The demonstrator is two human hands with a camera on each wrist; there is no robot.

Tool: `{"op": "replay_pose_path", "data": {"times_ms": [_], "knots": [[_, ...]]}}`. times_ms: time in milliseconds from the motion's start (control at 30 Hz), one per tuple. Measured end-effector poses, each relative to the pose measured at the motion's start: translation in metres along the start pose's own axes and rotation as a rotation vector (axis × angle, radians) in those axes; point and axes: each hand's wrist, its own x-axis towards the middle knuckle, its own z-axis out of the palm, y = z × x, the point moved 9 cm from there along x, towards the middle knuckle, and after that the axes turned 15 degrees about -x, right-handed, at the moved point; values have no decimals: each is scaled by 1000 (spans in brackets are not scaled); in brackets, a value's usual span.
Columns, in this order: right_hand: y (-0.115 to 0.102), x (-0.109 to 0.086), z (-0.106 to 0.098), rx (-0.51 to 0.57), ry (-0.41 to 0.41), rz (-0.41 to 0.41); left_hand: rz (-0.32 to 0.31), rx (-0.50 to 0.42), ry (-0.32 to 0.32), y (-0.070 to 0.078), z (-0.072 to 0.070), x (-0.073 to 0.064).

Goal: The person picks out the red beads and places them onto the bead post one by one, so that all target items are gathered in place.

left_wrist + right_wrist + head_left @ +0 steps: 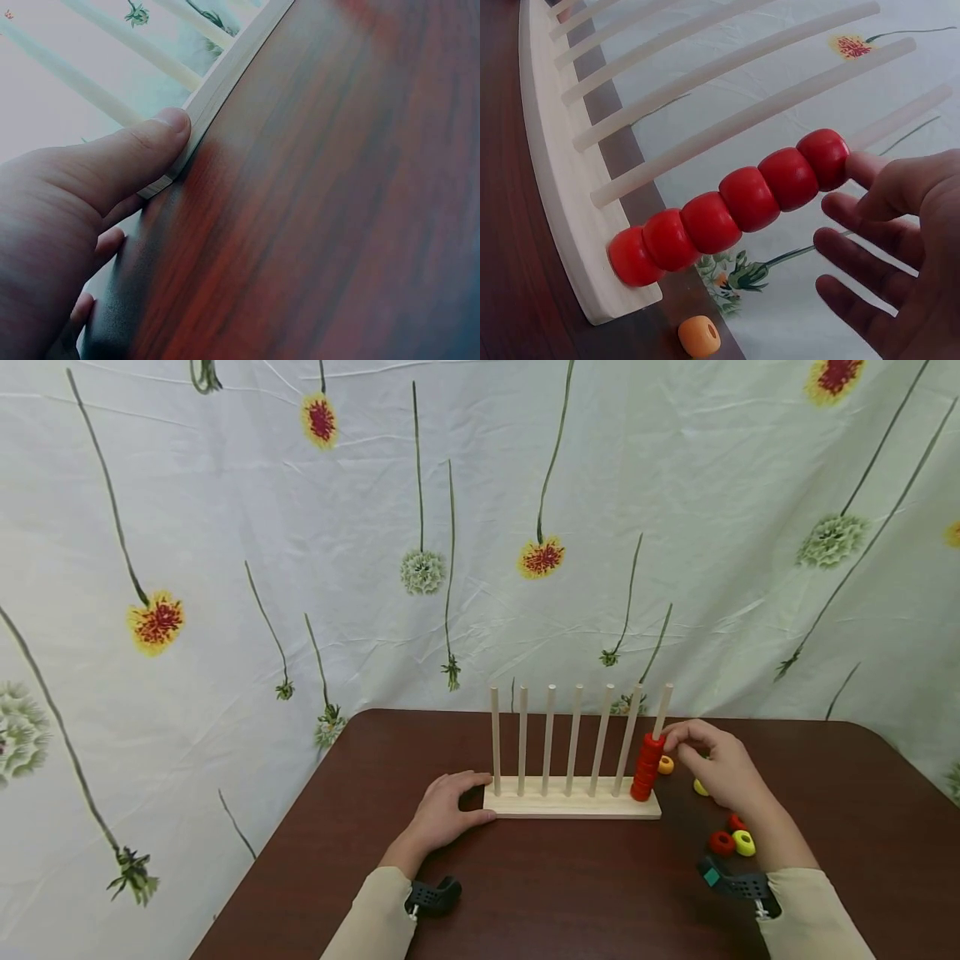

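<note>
A pale wooden bead rack (573, 808) with several upright pegs stands on the dark table. Its rightmost peg (663, 710) carries a stack of several red beads (647, 768), its top end bare above them. My right hand (723, 764) is beside that stack; in the right wrist view a fingertip touches the top red bead (823, 159), with the other fingers loosely spread and holding nothing. My left hand (444, 814) grips the left end of the rack's base, its thumb (169, 124) pressed on the near edge in the left wrist view.
An orange bead (699, 336) lies just beyond the rack's right end. Near my right forearm are a yellow bead (744, 842) and two red beads, one of them (722, 843) closer to me. Another yellow bead (701, 787) shows beside my right hand. A flower-print cloth (480, 527) hangs behind the table.
</note>
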Motion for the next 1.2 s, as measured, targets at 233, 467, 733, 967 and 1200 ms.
{"op": "replay_pose_path", "data": {"times_ms": [233,467,733,967,1200], "knots": [[11,1,11,-73,-94,38,1,1,-1,0,0,0],[16,2,24,-124,-160,-23,13,-8,7,1,0,0],[19,-1,38,-103,-251,-51,10,-6,10,0,0,0],[23,-4,46,-121,-304,-47,-4,-15,7,0,0,0],[24,-6,52,-127,-351,-60,-2,-22,6,1,0,0]]}}
